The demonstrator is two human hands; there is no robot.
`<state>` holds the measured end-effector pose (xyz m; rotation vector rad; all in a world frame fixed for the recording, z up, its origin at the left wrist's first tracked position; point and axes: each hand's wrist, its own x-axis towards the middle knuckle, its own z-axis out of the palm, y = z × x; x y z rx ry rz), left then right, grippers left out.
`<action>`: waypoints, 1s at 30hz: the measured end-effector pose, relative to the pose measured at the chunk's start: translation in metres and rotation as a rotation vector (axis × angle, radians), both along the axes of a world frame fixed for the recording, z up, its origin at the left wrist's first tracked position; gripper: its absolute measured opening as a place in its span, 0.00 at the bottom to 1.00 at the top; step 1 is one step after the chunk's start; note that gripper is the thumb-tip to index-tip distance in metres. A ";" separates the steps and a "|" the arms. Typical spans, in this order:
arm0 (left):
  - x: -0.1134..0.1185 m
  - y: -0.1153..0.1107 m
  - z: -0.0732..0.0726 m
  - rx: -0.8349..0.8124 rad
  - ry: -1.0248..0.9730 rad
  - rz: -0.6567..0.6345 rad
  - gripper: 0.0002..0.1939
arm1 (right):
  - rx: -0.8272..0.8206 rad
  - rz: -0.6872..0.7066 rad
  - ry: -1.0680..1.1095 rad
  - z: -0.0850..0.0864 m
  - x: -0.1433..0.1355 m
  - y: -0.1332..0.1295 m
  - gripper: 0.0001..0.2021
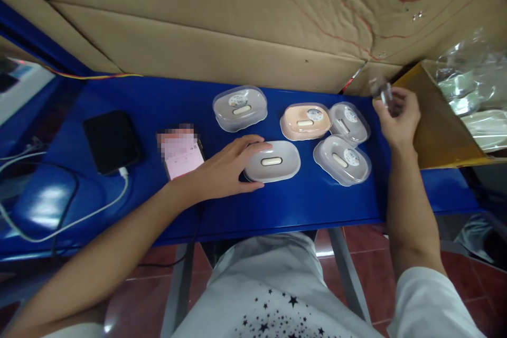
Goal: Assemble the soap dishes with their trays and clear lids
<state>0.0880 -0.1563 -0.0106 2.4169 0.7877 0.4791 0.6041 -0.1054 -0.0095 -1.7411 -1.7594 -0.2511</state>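
Note:
My left hand (233,167) grips the left end of a grey oval box (287,161), thumb on the near edge and fingers on the far edge. The box lies flat on the blue table with a white oblong piece on its top; I see no clear cover or sticker on it. At the far right, my right hand (398,116) is closed on a small piece of clear plastic (382,90), blurred by motion, beside a cardboard box. Around the gripped box stand several similar oval boxes under clear covers with round stickers: grey ones (240,108) and a peach one (304,121).
A phone (184,156) and a black device (111,142) with a white cable (106,206) lie at left. The open cardboard box (435,121) at right holds clear-wrapped items (461,92). A cardboard panel (198,26) stands along the back of the blue table (273,211).

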 end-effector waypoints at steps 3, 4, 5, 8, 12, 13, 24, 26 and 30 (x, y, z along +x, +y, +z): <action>0.000 0.004 -0.004 -0.054 -0.074 0.037 0.52 | 0.246 0.220 0.086 0.028 -0.055 -0.020 0.34; 0.001 0.005 -0.006 -0.084 -0.102 0.054 0.57 | 0.228 0.335 0.062 0.037 -0.078 -0.029 0.33; 0.001 0.006 -0.007 -0.117 -0.132 0.069 0.61 | 0.148 0.454 0.004 0.043 -0.101 -0.040 0.32; 0.003 0.006 -0.011 -0.198 -0.193 0.077 0.71 | -0.156 0.756 -0.124 0.049 -0.161 -0.069 0.31; 0.004 0.004 -0.013 -0.236 -0.189 0.044 0.72 | -0.286 0.884 -0.181 0.033 -0.196 -0.088 0.33; 0.004 0.003 -0.014 -0.236 -0.185 0.038 0.72 | -0.296 0.892 -0.199 0.029 -0.198 -0.089 0.33; 0.002 0.008 -0.020 -0.163 -0.186 -0.044 0.61 | -0.325 0.921 -0.212 0.022 -0.199 -0.085 0.36; 0.002 0.007 -0.016 -0.137 -0.178 -0.065 0.60 | -0.317 0.914 -0.229 0.021 -0.201 -0.086 0.36; -0.003 0.011 -0.001 0.017 -0.149 -0.043 0.48 | -0.289 0.854 -0.300 0.015 -0.209 -0.086 0.35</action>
